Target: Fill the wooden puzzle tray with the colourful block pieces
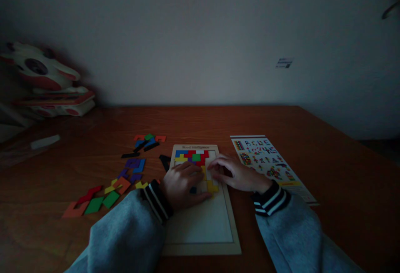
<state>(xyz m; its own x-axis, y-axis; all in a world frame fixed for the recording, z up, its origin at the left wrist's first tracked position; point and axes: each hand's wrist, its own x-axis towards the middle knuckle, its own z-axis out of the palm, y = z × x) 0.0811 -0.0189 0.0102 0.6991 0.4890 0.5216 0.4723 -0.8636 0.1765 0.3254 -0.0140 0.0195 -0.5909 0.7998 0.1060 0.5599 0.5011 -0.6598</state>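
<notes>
Two hands occupy the centre of the frame. Your left hand (183,184) lies palm down over the puzzle board (208,227), thumb spread from the fingers, nothing visibly gripped; the palm side is hidden. Your right hand (240,174) is half curled at the board's right rim; whether it pinches anything cannot be determined. The board, lower centre, appears light and stiff: hold its rim. The yellow piece (213,188) between your hands looks thin, rigid, probably smooth; take its edges. Loose pieces (124,184), left of centre, should handle alike. The printed sheet (265,154), right, likely bends easily.
</notes>
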